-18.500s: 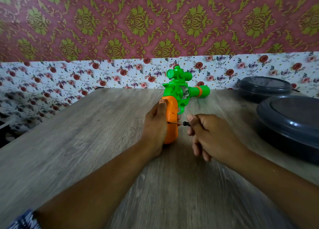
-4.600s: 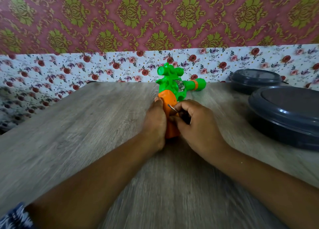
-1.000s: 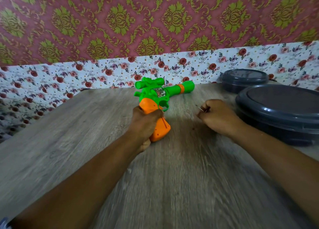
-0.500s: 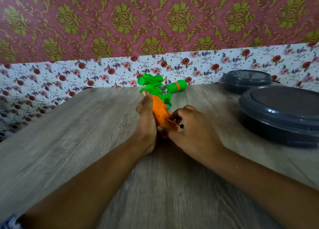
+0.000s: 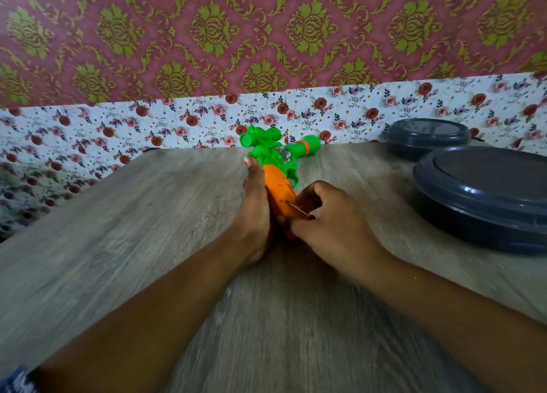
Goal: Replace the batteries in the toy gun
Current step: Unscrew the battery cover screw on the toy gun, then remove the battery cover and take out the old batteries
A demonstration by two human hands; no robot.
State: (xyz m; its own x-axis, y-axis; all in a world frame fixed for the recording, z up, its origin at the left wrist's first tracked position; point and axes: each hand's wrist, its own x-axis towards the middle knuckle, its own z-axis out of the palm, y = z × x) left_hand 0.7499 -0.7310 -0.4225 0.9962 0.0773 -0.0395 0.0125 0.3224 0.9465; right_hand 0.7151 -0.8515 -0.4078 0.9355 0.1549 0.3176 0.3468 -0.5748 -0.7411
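A green toy gun (image 5: 276,152) with an orange grip (image 5: 279,189) lies on the wooden table (image 5: 148,229), barrel pointing to the far right. My left hand (image 5: 254,212) grips the orange grip from its left side, thumb stretched up to the green body. My right hand (image 5: 331,224) pinches a small screwdriver (image 5: 299,210), whose thin metal shaft slants up-left with its tip against the side of the orange grip. The lower end of the grip is hidden between my hands.
Two dark grey lidded round containers stand at the right: a large one (image 5: 488,197) near the table's right edge and a smaller one (image 5: 427,138) behind it by the floral wall (image 5: 177,123). Bare tabletop stretches to the left and in front.
Over the last second my right hand came back from the right with the screwdriver and set its tip on the orange grip. My left hand turned the gun back, grip toward me.
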